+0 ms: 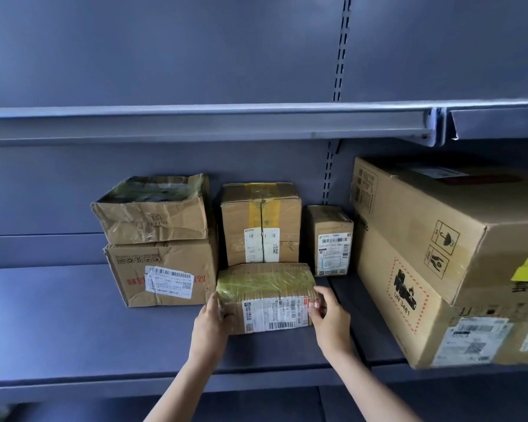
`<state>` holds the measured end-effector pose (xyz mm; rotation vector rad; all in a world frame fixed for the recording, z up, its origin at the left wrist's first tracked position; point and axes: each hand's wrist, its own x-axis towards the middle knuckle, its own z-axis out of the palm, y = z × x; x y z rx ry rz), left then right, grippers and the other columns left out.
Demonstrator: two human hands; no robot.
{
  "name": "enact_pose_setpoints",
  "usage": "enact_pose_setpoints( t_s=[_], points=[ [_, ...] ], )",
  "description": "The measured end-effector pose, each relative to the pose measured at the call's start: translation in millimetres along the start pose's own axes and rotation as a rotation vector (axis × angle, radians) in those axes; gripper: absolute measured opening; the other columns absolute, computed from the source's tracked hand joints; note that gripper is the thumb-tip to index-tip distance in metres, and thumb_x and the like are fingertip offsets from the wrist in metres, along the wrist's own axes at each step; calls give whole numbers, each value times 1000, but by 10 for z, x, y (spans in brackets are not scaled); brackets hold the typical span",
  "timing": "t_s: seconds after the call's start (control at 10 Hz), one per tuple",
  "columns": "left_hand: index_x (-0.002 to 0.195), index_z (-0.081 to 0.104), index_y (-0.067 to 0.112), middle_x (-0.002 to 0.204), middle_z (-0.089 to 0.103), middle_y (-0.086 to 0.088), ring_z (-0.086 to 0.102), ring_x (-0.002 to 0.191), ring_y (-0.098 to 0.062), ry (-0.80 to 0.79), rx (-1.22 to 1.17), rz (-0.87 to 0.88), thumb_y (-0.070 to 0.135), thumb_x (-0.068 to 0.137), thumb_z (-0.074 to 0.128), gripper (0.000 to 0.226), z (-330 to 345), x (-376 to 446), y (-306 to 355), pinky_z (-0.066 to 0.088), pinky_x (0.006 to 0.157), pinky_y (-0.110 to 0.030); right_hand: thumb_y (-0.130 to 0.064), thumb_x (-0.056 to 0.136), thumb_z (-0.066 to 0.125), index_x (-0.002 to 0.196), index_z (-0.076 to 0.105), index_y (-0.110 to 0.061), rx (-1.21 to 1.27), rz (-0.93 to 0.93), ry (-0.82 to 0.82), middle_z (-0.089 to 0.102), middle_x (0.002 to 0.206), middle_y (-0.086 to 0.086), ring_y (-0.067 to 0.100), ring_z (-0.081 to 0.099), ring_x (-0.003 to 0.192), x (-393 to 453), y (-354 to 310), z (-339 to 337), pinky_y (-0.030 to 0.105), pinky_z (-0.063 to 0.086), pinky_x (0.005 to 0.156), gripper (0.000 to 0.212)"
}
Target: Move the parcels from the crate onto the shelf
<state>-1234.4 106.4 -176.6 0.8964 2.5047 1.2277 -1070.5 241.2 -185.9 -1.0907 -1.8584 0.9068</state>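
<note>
Lower centre: we hold a parcel [267,296] on the shelf [73,324], left hand [209,322] and right hand [328,313] clamped on its ends; five boxes shelved, crate unseen.

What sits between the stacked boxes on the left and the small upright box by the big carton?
In the head view, the yellow-taped box stands between them at the back, and in front of it lies the flat parcel that both hands grip.
</note>
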Motion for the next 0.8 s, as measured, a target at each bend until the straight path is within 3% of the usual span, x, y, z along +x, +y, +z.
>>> enact_pose_setpoints(
  t_s=[0.4,0.6,0.8],
  points=[
    [132,43,9,120,59,-20,55,105,-37,4,2,-11,6,84,54,49,-6,4,58,44,79,-34,0,84,60,113,60,-11,-6,10,-4,62,82,2,17,54,75,46,-2,9,23,38,69,31],
    [124,45,5,114,62,-21,57,100,-37,-20,56,-32,6,84,54,41,-40,44,84,44,74,-34,0,85,57,114,58,-10,-59,30,-14,68,91,11,18,54,75,58,-63,4,23,37,66,31],
    [130,40,6,120,59,-20,55,108,-34,-32,113,3,22,87,58,49,-195,24,121,43,78,-33,-15,85,63,130,46,-18,-171,32,-134,53,109,9,17,53,84,27,-171,-118,22,35,67,48]
  ],
)
